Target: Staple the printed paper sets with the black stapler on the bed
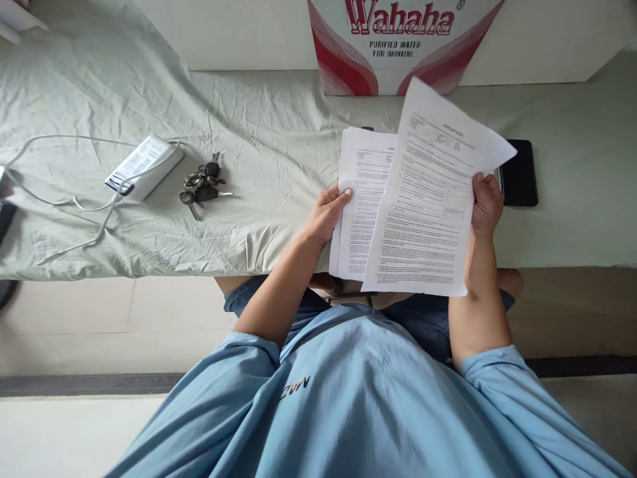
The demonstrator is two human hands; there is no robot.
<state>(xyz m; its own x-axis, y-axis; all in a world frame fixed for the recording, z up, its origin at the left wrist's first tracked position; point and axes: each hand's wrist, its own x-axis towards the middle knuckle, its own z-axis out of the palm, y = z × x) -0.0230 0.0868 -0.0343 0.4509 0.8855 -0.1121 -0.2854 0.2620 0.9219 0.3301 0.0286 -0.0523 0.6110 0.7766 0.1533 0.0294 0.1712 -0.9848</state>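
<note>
A stack of printed papers is gripped at its left edge by my left hand, thumb on top and fingers underneath. My right hand pinches the right edge of a printed sheet, which is tilted and overlaps the right part of the stack. Both hands are closed on paper above the table's near edge. The print is too small to read. Behind my right hand lies a black tablet or phone, partly hidden by the hand and sheet.
A pale green cloth covers the table. To the left lie a bunch of keys, a white box-like power bank and a white cable. A Wahaha water carton stands at the back, beyond the papers.
</note>
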